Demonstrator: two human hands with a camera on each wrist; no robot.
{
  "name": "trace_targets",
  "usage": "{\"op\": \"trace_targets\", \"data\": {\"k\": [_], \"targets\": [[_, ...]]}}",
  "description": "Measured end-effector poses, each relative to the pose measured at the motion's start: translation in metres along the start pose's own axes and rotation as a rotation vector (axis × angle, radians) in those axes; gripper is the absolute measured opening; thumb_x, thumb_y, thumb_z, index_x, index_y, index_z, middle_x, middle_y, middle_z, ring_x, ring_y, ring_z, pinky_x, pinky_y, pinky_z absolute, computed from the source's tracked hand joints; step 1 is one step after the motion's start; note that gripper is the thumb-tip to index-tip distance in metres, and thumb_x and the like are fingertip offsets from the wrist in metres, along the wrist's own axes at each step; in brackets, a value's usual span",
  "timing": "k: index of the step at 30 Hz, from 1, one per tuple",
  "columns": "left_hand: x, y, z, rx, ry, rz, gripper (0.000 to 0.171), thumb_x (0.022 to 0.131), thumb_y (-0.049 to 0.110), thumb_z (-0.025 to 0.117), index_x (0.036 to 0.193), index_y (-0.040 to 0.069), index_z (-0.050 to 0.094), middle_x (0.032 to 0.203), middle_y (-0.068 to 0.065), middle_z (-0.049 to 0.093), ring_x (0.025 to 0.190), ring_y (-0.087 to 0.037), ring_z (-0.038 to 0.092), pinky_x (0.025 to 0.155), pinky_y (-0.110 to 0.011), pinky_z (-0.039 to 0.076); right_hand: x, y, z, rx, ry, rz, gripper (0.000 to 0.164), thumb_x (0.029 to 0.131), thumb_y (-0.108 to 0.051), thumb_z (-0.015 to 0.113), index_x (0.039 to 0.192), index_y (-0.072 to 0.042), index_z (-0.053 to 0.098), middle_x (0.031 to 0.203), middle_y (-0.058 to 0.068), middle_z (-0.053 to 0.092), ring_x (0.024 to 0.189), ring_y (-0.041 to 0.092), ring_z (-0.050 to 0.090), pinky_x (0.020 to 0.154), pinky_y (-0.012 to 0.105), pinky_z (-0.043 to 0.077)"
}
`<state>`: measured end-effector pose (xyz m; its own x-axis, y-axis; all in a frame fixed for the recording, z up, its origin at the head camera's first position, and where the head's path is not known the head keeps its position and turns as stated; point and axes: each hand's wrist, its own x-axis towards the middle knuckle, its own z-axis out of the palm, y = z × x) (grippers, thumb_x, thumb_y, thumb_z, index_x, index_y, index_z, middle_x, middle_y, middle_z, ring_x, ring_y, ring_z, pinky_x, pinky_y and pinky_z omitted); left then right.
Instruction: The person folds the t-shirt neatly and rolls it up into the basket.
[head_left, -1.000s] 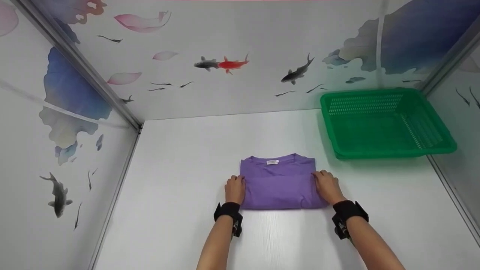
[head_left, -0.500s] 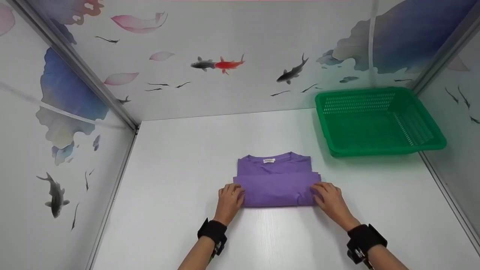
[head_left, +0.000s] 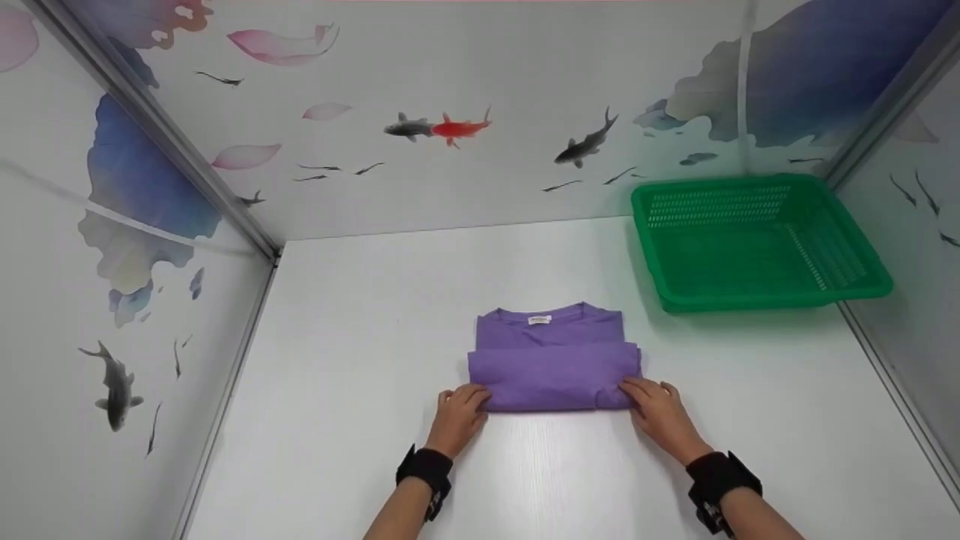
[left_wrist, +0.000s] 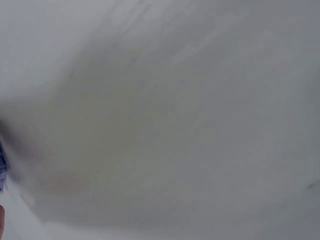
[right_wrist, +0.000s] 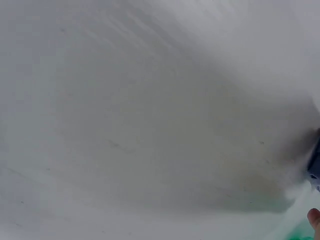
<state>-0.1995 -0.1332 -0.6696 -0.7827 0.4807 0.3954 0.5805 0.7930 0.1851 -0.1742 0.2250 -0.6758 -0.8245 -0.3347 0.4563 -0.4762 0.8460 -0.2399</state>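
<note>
A purple T-shirt (head_left: pixel 555 375) lies folded on the white table, its neckline and white label toward the back wall and a folded-up panel across its front. My left hand (head_left: pixel 457 420) pinches the near left corner, fingers on top and thumb by the lower edge. At the near right corner, my right hand (head_left: pixel 664 416) grips the cloth the same way. The left wrist view has only a sliver of the shirt (left_wrist: pixel 2 167) at its left border. In the right wrist view, a fingertip (right_wrist: pixel 314 217) shows below a dark bit of cloth (right_wrist: pixel 314 170).
A green plastic basket (head_left: pixel 757 262) stands at the back right, against the wall. White panels (head_left: pixel 480 195) painted with fish and petals enclose the table (head_left: pixel 360 322) at the back and both sides.
Both hands have slid from the fold's sides down to the shirt's near corners. The folded-up panel's top corners now lie uncovered and stick out wider than the collar part.
</note>
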Motion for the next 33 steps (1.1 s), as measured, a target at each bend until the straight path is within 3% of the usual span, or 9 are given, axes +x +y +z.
{"op": "trace_targets", "data": {"k": [8, 13, 19, 29, 33], "targets": [[0.005, -0.007, 0.006, -0.043, 0.031, 0.014, 0.036, 0.065, 0.013, 0.078, 0.099, 0.009, 0.065, 0.099, -0.002, 0.062, 0.096, -0.017, 0.057, 0.077, -0.033, 0.042, 0.006, 0.002, 0.003, -0.017, 0.063, -0.053, 0.038, 0.058, 0.007, 0.073, 0.096, 0.001, 0.066, 0.096, 0.013, 0.063, 0.087, 0.029, 0.059, 0.069, 0.048, 0.043], [0.009, -0.007, 0.008, 0.015, 0.068, 0.05, 0.027, 0.067, 0.008, 0.074, 0.094, 0.009, 0.066, 0.092, -0.002, 0.062, 0.089, -0.017, 0.058, 0.075, -0.031, 0.043, 0.008, 0.003, 0.003, -0.016, 0.107, -0.068, 0.032, 0.058, 0.007, 0.074, 0.089, -0.001, 0.069, 0.09, 0.01, 0.066, 0.083, 0.027, 0.06, 0.069, 0.047, 0.043], [0.012, 0.0, 0.006, 0.079, 0.114, 0.064, 0.017, 0.07, 0.005, 0.071, 0.085, 0.009, 0.066, 0.084, -0.001, 0.062, 0.081, -0.015, 0.059, 0.071, -0.03, 0.043, 0.008, 0.002, -0.001, 0.002, 0.081, -0.016, 0.027, 0.064, 0.006, 0.072, 0.088, -0.005, 0.068, 0.086, 0.007, 0.067, 0.081, 0.025, 0.06, 0.07, 0.045, 0.043], [-0.007, 0.012, -0.028, -0.043, -0.002, 0.126, 0.018, 0.07, 0.008, 0.07, 0.088, 0.009, 0.066, 0.081, 0.001, 0.062, 0.077, -0.014, 0.059, 0.072, -0.03, 0.039, -0.009, -0.011, -0.033, 0.034, -0.027, -0.048, 0.028, 0.064, 0.005, 0.072, 0.088, -0.007, 0.065, 0.082, 0.005, 0.063, 0.077, 0.022, 0.059, 0.07, 0.043, 0.039], [-0.012, 0.017, -0.044, -0.123, 0.019, 0.145, 0.02, 0.066, 0.008, 0.07, 0.086, 0.009, 0.064, 0.078, 0.001, 0.062, 0.072, -0.012, 0.058, 0.069, -0.029, 0.038, -0.012, -0.018, -0.052, 0.108, -0.116, -0.027, 0.026, 0.068, 0.004, 0.07, 0.09, -0.008, 0.064, 0.085, 0.003, 0.064, 0.08, 0.02, 0.059, 0.071, 0.041, 0.037]]}}
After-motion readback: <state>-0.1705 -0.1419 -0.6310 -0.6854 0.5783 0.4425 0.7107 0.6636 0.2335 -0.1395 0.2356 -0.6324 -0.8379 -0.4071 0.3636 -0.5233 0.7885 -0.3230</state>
